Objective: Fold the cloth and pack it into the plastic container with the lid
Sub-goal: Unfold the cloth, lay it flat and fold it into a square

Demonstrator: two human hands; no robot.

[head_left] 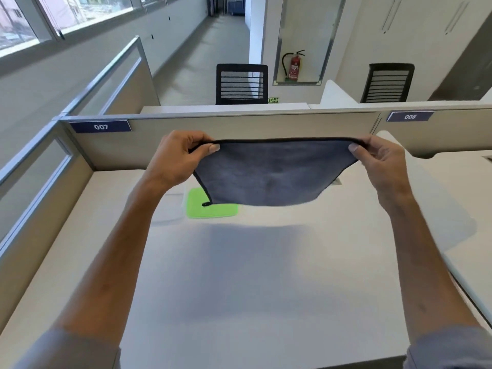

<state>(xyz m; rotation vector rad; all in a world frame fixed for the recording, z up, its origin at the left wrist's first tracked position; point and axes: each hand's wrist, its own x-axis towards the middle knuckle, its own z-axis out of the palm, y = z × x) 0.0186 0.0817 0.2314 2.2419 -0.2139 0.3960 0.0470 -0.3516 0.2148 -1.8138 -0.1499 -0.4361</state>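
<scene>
From the head camera, two bare hands hold one grey cloth [269, 177] with a dark edge up in the air above the white desk [266, 275]. The left hand [177, 158] pinches the cloth's upper left corner, thumb pressed against curled fingers; the right hand [383, 163] pinches the upper right corner the same way. The top edge is stretched taut between them and the rest hangs down, apart from the desk. One green lid [210, 209] lies flat on the desk behind the cloth's lower left corner, beside one clear plastic container [170, 206], which is blurred. Two black chairs stand beyond the partition [239, 126], and one red fire extinguisher [294, 65]
</scene>
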